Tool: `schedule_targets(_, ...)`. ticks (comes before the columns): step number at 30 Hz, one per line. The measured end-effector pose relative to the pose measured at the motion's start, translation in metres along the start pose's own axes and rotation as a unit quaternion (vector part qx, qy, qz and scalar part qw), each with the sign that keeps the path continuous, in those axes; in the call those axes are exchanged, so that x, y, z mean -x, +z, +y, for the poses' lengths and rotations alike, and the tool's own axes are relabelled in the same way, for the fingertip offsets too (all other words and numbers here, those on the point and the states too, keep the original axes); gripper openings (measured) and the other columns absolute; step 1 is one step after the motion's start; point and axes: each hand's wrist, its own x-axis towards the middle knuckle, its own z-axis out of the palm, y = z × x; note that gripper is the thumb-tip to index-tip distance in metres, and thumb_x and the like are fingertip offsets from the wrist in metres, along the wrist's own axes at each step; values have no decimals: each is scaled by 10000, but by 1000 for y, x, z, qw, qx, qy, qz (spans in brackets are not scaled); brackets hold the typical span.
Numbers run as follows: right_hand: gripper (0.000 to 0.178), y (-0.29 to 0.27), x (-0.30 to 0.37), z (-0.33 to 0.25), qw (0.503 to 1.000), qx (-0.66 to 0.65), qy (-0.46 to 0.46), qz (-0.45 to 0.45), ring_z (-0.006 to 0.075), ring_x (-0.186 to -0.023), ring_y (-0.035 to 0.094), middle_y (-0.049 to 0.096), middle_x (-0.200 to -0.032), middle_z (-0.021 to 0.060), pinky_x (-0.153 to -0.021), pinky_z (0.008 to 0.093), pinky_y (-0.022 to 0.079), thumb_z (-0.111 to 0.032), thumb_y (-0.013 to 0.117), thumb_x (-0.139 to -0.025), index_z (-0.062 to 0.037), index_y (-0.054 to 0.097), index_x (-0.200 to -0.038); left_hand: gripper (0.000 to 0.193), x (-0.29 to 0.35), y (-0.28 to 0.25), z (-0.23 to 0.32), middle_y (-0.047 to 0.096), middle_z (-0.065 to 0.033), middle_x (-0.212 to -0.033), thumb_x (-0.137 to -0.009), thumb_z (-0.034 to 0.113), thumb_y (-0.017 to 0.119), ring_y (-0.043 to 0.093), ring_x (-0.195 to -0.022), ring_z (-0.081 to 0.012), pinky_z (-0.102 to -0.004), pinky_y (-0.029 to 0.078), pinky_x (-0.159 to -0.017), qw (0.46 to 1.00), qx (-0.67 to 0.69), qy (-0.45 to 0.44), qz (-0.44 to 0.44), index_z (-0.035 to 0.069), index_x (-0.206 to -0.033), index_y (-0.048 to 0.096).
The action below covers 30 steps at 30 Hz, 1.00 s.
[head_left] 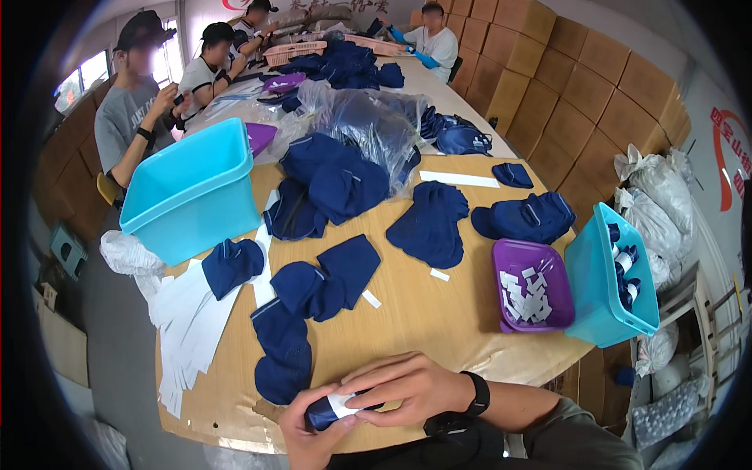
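Note:
At the table's near edge, a rolled navy cloth cap [321, 413] with a white paper band [341, 404] round it is held between both hands. My left hand [308, 432] grips its left end, with the thumb along the near side. The fingers of my right hand [415, 389] wrap over the band and the right end, hiding part of the roll. Just beyond lie a navy cap [282, 348] spread flat and more folded navy caps [325, 278]. Two small white slips, one being a paper slip [371, 299], rest on the wood nearby.
A turquoise bin [196, 200] and long white paper strips [192, 329] are at left. On the right stand a purple basket [535, 286] of white slips and a turquoise bin [599, 274] of banded rolls. Several people work farther along the table; stacked cartons [576, 102] line the right.

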Motion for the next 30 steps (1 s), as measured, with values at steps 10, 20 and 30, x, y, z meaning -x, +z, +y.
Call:
schedule_targets(10,169,-1,6,-12,1000,22,16,8,237,-951,730,742,-1011,84,-796,325,612,-32,803,-766,-39,758,-929,427,9,3,7,654,-79,-1043,-737,-3,769,607,-953,-163,-291,472,-883,999,-39,12,-9,-18,-1143,639)
schedule_targets(20,132,4,7,-8,998,48,3,28,200,-757,698,726,-1018,26,-632,292,567,-84,775,-808,-93,744,-935,416,11,2,-10,638,-65,-1001,-702,105,807,583,-918,-177,-294,452,-855,997,-35,52,48,-5,-1075,658)
schedule_targets(30,162,4,6,-15,998,-26,40,30,223,-800,728,745,-916,49,-667,293,587,-64,798,-778,-79,755,-934,426,14,6,-3,675,-107,-1055,-676,33,784,613,-943,-205,-332,476,-875,995,-57,43,75,-12,-1086,680)
